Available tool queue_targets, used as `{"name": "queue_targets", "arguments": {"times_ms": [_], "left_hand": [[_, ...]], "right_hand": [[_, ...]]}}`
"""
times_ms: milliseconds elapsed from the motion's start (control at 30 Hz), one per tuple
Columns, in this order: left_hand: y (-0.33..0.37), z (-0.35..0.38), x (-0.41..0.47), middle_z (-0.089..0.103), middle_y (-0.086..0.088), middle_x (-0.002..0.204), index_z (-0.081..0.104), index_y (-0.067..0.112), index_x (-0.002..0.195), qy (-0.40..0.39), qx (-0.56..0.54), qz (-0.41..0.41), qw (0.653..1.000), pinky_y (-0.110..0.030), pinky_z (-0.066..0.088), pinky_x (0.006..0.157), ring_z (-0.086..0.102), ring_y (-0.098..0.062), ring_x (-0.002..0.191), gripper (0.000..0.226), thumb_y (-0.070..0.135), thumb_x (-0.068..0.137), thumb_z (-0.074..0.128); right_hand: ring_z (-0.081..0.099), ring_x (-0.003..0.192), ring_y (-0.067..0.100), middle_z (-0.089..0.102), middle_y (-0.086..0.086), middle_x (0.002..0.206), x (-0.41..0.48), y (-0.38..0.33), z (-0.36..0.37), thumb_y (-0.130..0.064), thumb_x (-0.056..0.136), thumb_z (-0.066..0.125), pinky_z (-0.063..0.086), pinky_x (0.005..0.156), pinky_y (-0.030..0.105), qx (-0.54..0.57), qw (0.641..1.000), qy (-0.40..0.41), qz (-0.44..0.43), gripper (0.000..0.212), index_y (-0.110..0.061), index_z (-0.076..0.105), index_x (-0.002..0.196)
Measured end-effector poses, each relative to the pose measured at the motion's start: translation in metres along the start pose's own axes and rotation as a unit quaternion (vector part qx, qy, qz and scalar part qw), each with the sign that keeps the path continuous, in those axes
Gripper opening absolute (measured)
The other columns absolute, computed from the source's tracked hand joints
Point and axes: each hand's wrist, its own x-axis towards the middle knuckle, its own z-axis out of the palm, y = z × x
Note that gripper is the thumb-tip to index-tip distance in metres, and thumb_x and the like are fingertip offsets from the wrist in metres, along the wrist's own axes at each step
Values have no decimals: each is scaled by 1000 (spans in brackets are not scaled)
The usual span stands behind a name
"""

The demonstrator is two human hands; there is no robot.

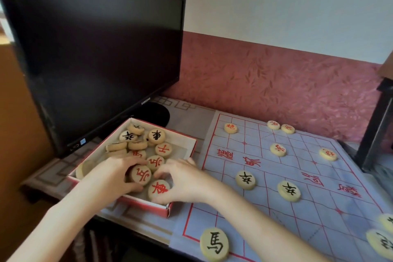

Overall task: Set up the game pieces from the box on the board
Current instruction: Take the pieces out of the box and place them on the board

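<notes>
A red-rimmed cardboard box (184, 134) beside the monitor holds several round cream game pieces with red or black characters. My left hand (108, 174) reaches into the box, with fingers and thumb curled round a red-marked piece (140, 175). Close beside it my right hand (188, 181) pinches another red-marked piece (161, 189) at the box's near corner. The pale blue cloth board (319, 204) with red lines lies to the right. On it stand black-marked pieces (245, 179) (289, 190) (214, 243) and red-marked pieces (230, 127) (278, 149) (328, 154).
A large black monitor (95, 49) leans over the box's far side, its round base (155, 112) just behind. A dark piece of furniture (378, 125) stands at the board's far right edge. A red-patterned wall runs behind the table.
</notes>
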Motion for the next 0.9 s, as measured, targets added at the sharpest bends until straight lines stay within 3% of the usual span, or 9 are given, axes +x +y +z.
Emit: {"name": "queue_targets", "arguments": {"times_ms": [200, 367, 500, 600, 700, 900], "left_hand": [[-1, 1, -3, 56, 7, 128, 54, 31, 124, 45, -42, -12, 998, -25, 41, 96, 49, -11, 118, 60, 33, 69, 77], [3, -6, -6, 59, 10, 112, 59, 32, 117, 109, -97, -9, 989, -20, 42, 77, 51, -5, 93, 57, 27, 64, 81], [18, -8, -1, 58, 9, 106, 60, 29, 112, 132, -123, 11, 984, -16, 39, 70, 54, -8, 88, 56, 26, 61, 83], [34, -5, 8, 56, 13, 104, 58, 34, 106, 125, -148, 31, 981, -5, 35, 66, 52, 1, 84, 53, 27, 60, 84], [52, 2, 17, 56, 15, 100, 57, 38, 102, 107, -167, 44, 979, -4, 36, 65, 50, 8, 83, 50, 28, 61, 83], [104, 18, 44, 58, 14, 97, 61, 32, 101, 76, -168, 123, 975, 0, 37, 71, 53, 5, 81, 46, 25, 61, 83]], "right_hand": [[47, 118, 25, 54, 5, 125, 3, -3, 8, -28, 75, 72, 38, 97, 34, 28, 999, 23, 7, 54, -18, 54, 125], [51, 109, 12, 51, -2, 122, -5, 2, 0, -23, 77, 70, 44, 89, 26, 141, 983, 118, 11, 46, -17, 55, 119], [53, 107, 8, 54, -4, 115, -17, 15, -16, -22, 78, 71, 42, 87, 17, 187, 966, 176, 16, 40, -18, 58, 116], [58, 104, 6, 60, -5, 112, -28, 33, -25, -22, 77, 73, 46, 88, 16, 213, 958, 190, 31, 38, -20, 61, 113], [64, 96, 4, 68, -5, 104, -44, 54, -35, -23, 74, 77, 50, 92, 23, 257, 943, 203, 66, 35, -24, 65, 107], [62, 96, 0, 69, -9, 100, -87, 101, -55, -28, 73, 77, 50, 91, 24, 248, 936, 216, 127, 36, -29, 66, 108]]}}
